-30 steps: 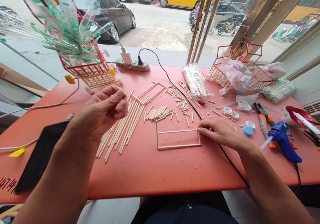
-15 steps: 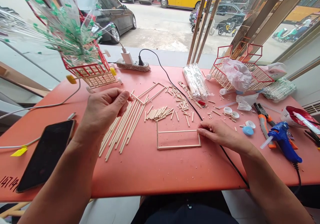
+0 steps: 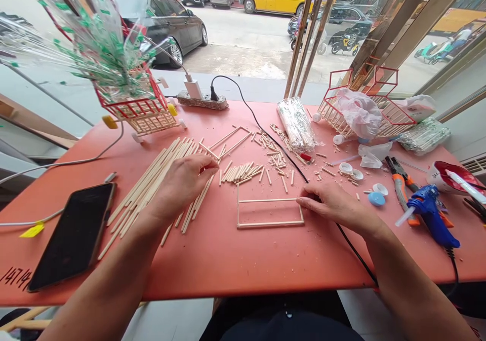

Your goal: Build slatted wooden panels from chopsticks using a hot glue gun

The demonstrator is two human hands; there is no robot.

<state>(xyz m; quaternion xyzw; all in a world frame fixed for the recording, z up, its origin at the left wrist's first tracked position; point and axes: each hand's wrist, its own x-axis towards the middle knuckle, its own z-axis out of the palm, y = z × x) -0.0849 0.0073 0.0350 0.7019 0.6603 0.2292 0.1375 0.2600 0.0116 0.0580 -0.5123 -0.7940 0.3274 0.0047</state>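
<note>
My right hand [image 3: 322,199] pinches the right end of a small rectangular stick frame [image 3: 269,224] lying on the pink table. Above the long wooden sticks [image 3: 140,184], my left hand [image 3: 186,181] is closed, thumb and fingers together; what it holds, if anything, is too small to make out. Right of that hand lies a pile of short cut sticks [image 3: 241,173]. Another stick frame [image 3: 237,146] rests just behind them, with one corner near the left fingertips.
A black phone [image 3: 72,234] lies at the left. Stick carts [image 3: 152,118] stand at the back. At the right are a blue glue gun [image 3: 433,214], pliers [image 3: 398,184] and bottle caps [image 3: 376,198]. A black cable [image 3: 266,128] crosses the table.
My left hand has moved right and slightly down, uncovering more long sticks at its left. My right hand and the rectangular frame have shifted very slightly left.
</note>
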